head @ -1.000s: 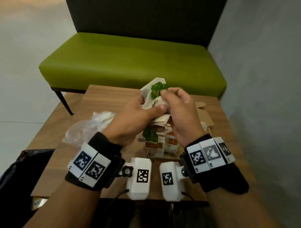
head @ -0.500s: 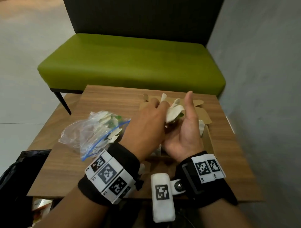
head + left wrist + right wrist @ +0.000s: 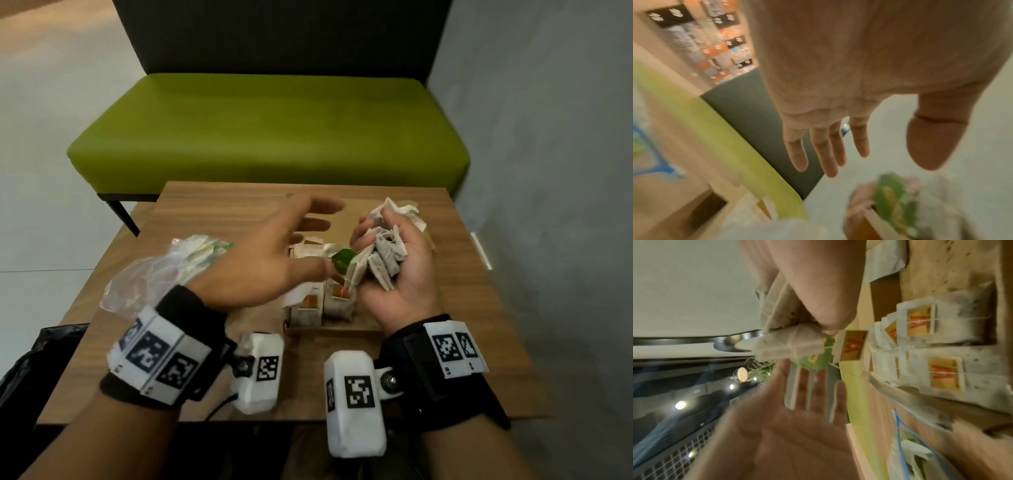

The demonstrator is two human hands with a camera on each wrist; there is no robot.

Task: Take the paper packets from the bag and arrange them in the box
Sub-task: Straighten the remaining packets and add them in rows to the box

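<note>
While my right hand (image 3: 397, 274) cups a bunch of packets (image 3: 383, 253) (palm up) above the box (image 3: 342, 327), my left hand (image 3: 270, 263) hovers beside it, fingers spread, holding nothing.

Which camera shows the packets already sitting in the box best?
The right wrist view: the packets in the box fill its right side, orange labels sharp. The head view shows them small, partly behind the left hand. The left wrist view shows only a blur.

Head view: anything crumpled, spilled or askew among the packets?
Yes. The right hand grips a crumpled bunch of tea bags, strings and a green tag dangling. Those in the box stand in neat rows. Nothing looks spilled.
</note>
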